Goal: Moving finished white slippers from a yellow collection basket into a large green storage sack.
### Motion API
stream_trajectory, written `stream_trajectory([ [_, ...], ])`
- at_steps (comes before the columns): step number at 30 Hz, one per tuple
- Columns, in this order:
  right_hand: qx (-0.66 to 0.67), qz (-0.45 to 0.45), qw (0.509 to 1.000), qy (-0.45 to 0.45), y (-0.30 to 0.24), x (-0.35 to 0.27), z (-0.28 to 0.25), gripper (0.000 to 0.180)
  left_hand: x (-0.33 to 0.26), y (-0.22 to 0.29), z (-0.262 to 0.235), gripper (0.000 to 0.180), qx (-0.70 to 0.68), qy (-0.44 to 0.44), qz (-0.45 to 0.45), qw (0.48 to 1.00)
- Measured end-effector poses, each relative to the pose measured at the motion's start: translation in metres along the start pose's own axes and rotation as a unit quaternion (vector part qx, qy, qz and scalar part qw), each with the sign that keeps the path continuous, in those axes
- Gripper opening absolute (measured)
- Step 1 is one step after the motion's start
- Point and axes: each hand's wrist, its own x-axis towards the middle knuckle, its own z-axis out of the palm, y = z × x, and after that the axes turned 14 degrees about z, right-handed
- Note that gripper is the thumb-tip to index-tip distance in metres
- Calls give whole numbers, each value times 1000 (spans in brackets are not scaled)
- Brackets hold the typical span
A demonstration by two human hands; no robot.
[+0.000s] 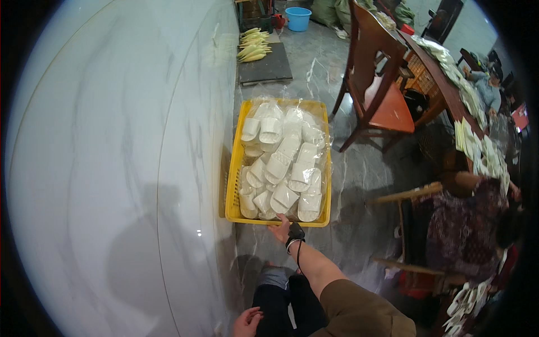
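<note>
A yellow plastic crate [328,168] stands on the floor beside the white wall, filled with white slippers [289,149] in clear plastic bags. At the middle of its near rim is my right hand [279,229], fingers closed on the edge. A dark strap or device sits on that wrist. Low in the view, beside my leg, my left hand [247,323] hangs loosely curled with nothing in it, apart from the crate.
The marbled wall [129,140] runs close along the left. Beyond the crate, pale slipper parts [254,45] lie on a dark platform [266,64], near a blue bucket [298,19]. A wooden chair [387,106], a slipper-covered table [449,67] and seated people [463,230] are on the right.
</note>
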Motion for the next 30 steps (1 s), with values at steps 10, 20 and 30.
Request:
stream_trajectory([
  [10,79,-49,992,-82,18,29,6,66,17,-17,44,31,-23,39,41,998],
  [20,516,267,762,-285,-29,-19,-33,24,-11,-52,166,28,-51,128,-16,990],
  [30,40,91,932,-348,-165,39,-129,27,153,24,121,29,-405,196,-39,892],
])
